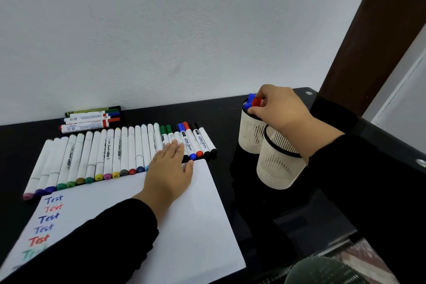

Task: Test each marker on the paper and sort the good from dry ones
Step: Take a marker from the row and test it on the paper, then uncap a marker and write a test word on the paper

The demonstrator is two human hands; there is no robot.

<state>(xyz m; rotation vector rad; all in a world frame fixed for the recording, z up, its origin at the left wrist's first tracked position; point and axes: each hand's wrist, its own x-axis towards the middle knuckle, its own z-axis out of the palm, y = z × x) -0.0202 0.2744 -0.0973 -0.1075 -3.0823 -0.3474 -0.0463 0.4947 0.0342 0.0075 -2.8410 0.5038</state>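
Right hand (pixel 280 108) pinches a red-capped marker (pixel 256 102) at the far cup (pixel 251 136), left hand (pixel 170 168) flat on the paper (pixel 202 214), and a careless tug could tip that crowded cup over.

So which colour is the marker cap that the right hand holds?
Red, at the far cup, in the right hand; head view.

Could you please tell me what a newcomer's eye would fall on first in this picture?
Probably the long row of markers lying side by side on the black table, above the paper with coloured "Test" words down its left edge. At right, the right hand pinches a red marker in the rear mesh cup.
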